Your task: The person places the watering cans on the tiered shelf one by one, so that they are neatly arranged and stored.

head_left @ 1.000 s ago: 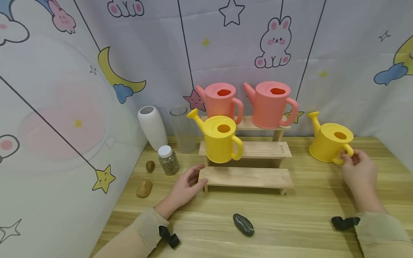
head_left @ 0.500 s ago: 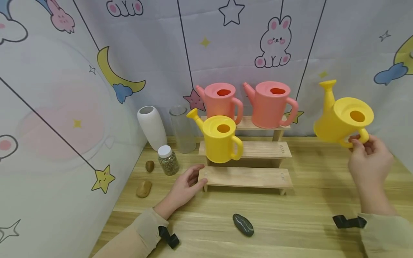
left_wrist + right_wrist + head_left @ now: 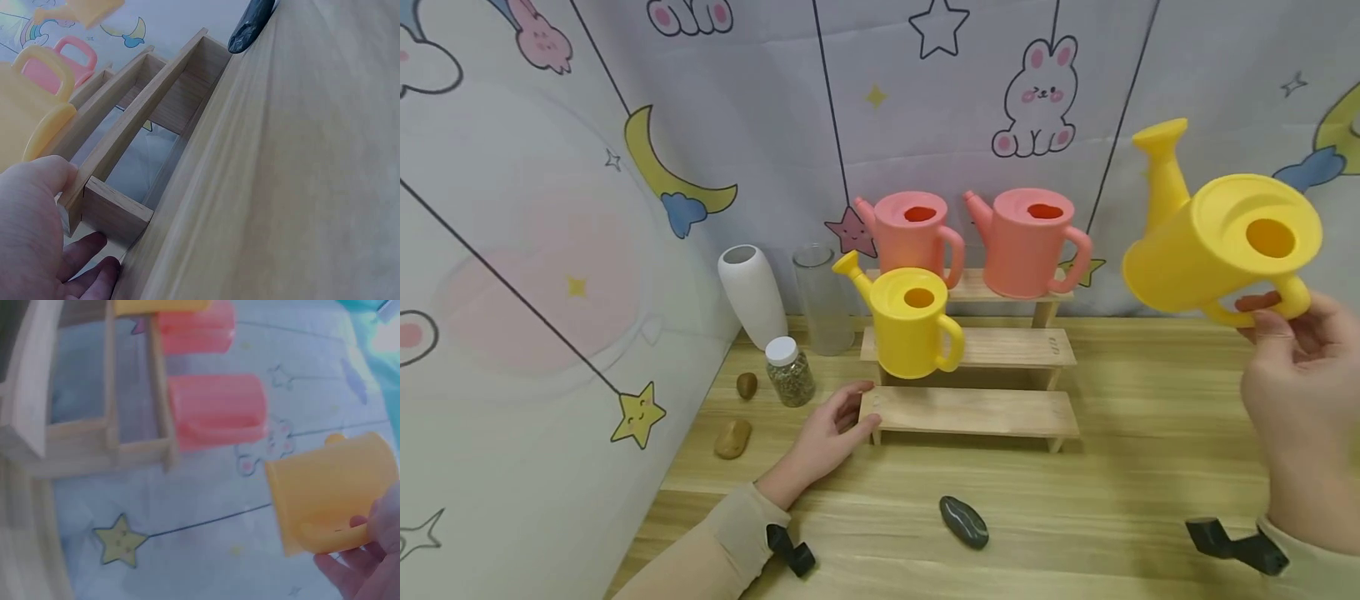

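Observation:
Up at the right, my right hand point(image 3: 1307, 375) holds a yellow watering can point(image 3: 1217, 237) by its handle, clear of the table and tilted, spout upward. In the right wrist view, fingers curl round that can's handle point(image 3: 334, 540). My left hand point(image 3: 820, 442) grips the left end of the three-step wooden stand point(image 3: 970, 412), thumb on the lowest step and fingers at its side. A second yellow watering can point(image 3: 910, 333) stands on the left of the middle step. Two pink watering cans point(image 3: 912, 237), one larger point(image 3: 1026, 250), stand on the top step.
Left of the stand are a white vase point(image 3: 752, 296), a clear glass vase point(image 3: 823, 308), a white-lidded jar point(image 3: 790, 379) and two brown stones point(image 3: 732, 439). A dark striped stone point(image 3: 964, 522) lies in front. Printed cloth walls rise behind and at the left.
My right hand has lifted the yellow watering can off the table at the right, moving it up, toward me and tilting it. The left hand stays on the stand.

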The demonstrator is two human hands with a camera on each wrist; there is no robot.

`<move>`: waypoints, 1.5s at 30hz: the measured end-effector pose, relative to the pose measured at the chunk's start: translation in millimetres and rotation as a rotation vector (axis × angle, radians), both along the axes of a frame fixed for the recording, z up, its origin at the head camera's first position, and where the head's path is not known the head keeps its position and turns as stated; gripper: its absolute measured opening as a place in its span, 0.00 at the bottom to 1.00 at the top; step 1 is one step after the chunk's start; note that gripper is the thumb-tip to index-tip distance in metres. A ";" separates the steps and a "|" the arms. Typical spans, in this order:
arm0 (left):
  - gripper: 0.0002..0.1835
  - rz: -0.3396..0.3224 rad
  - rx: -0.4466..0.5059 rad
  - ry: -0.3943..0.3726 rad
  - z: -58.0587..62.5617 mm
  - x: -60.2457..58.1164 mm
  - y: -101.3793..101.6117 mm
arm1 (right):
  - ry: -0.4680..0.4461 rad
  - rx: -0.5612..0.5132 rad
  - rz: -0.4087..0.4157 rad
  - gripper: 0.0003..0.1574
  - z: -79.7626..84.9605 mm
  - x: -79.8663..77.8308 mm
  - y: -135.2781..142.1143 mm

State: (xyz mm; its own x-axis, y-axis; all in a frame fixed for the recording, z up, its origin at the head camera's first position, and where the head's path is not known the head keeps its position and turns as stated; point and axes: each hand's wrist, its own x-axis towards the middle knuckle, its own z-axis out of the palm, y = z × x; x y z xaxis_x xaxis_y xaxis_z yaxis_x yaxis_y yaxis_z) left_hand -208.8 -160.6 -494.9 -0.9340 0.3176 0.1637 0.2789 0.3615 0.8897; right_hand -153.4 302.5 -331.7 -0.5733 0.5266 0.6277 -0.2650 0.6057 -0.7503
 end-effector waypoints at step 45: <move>0.32 0.003 -0.012 -0.022 -1.4 -0.5 -0.4 | -0.241 0.283 0.390 0.13 -34.3 0.9 -70.2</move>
